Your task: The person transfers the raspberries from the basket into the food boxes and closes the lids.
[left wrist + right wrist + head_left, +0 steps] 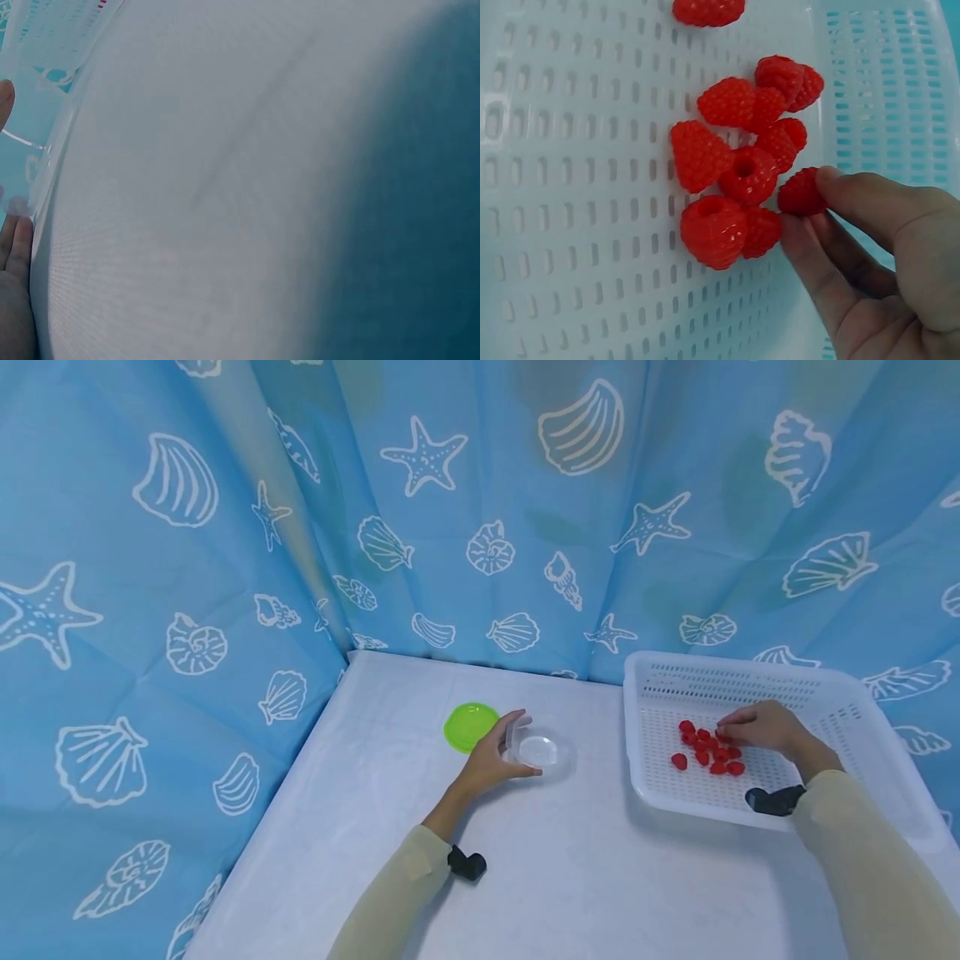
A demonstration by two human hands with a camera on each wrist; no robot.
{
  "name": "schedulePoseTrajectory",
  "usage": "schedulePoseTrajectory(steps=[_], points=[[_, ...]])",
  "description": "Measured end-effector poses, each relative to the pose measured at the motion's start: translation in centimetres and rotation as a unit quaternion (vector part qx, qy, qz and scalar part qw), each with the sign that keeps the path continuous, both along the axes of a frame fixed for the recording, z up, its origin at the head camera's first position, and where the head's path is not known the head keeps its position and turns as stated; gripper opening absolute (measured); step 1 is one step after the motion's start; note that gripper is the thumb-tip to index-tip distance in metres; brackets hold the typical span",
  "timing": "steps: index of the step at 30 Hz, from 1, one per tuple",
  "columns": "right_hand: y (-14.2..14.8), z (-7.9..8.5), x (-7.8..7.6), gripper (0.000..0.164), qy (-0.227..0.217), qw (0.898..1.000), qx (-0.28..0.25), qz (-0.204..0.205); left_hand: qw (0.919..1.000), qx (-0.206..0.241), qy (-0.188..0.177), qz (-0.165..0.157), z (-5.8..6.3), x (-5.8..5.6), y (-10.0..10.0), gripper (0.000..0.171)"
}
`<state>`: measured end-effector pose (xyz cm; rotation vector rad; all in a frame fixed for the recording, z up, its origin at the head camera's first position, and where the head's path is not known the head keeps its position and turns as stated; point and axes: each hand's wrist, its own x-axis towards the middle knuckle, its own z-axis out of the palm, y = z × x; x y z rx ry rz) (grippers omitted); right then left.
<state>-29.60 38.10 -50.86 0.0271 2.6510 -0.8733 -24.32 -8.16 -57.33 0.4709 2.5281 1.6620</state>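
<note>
My left hand [486, 764] grips a clear plastic cup [538, 750] on the white table, thumb on the near side and fingers on the far side. At the left edge of the left wrist view, only some fingertips and part of the cup's clear wall show. Inside the white basket, my right hand [767, 728] pinches a red raspberry [802, 192] between thumb and fingers. Several other raspberries [747, 176] lie clustered beside it on the slotted basket floor.
A round green lid [471, 727] lies just behind and left of the cup. The white basket [637, 777] stands at the table's right, with raised walls. Behind the white table [555, 877] hangs a blue curtain [480, 468] printed with shells and starfish.
</note>
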Motion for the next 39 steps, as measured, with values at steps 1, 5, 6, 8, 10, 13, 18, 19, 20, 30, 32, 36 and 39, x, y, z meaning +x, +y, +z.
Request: schedulePoseTrajectory(steps=[1, 5, 6, 8, 10, 13, 18, 19, 20, 30, 32, 36, 39], points=[[-0.1, 0.2, 0.1, 0.056, 0.005, 1.000, -0.001, -0.003, 1.0000, 0.001, -0.001, -0.001, 0.0, 0.0, 0.0, 0.100], [-0.5, 1.1, 0.4, 0.064, 0.020, 0.999, -0.024, -0.014, 1.0000, 0.004, -0.002, -0.003, 0.2, 0.2, 0.0, 0.100], [-0.6, 1.4, 0.4, 0.065, 0.023, 0.999, -0.034, -0.016, 1.0000, 0.005, -0.001, -0.004, 0.3, 0.2, 0.0, 0.100], [-1.0, 2.0, 0.5, 0.068, 0.027, 0.998, -0.054, -0.020, 1.0000, 0.006, 0.000, -0.005, 0.2, 0.1, 0.0, 0.100], [-1.3, 2.5, 0.5, 0.071, 0.029, 0.997, -0.075, -0.019, 1.0000, 0.008, 0.000, -0.004, 0.3, 0.1, 0.0, 0.100], [-1.7, 3.3, 0.5, 0.072, 0.025, 0.994, -0.104, -0.023, 1.0000, 0.008, -0.003, -0.003, 0.3, 0.0, 0.0, 0.100], [-2.6, 4.4, 1.0, 0.075, 0.028, 0.986, -0.162, -0.031, 0.9999, 0.007, -0.009, -0.005, 0.1, 0.0, 0.1, 0.100], [-2.8, 4.7, 1.1, 0.075, 0.029, 0.984, -0.172, -0.032, 0.9999, 0.006, -0.010, -0.004, 0.0, 0.0, 0.1, 0.100], [-3.1, 4.9, 1.2, 0.075, 0.031, 0.982, -0.184, -0.034, 0.9999, 0.005, -0.008, -0.005, 0.0, 0.0, 0.1, 0.099], [-7.7, 7.4, 1.5, 0.070, 0.017, 0.968, -0.246, -0.039, 0.9999, 0.000, -0.010, -0.001, 0.5, 0.3, 0.0, 0.098], [-9.0, 7.9, 1.5, 0.070, 0.011, 0.966, -0.255, -0.038, 1.0000, 0.001, -0.009, -0.002, 0.6, 0.2, 0.0, 0.097], [-11.7, 8.6, 1.6, 0.066, -0.002, 0.962, -0.272, -0.029, 0.9999, 0.008, -0.008, -0.002, 0.6, 0.3, 0.1, 0.097], [-13.7, 8.6, 1.6, 0.060, -0.007, 0.960, -0.278, -0.019, 0.9999, 0.013, -0.009, -0.003, 0.5, 0.5, 0.3, 0.097]])
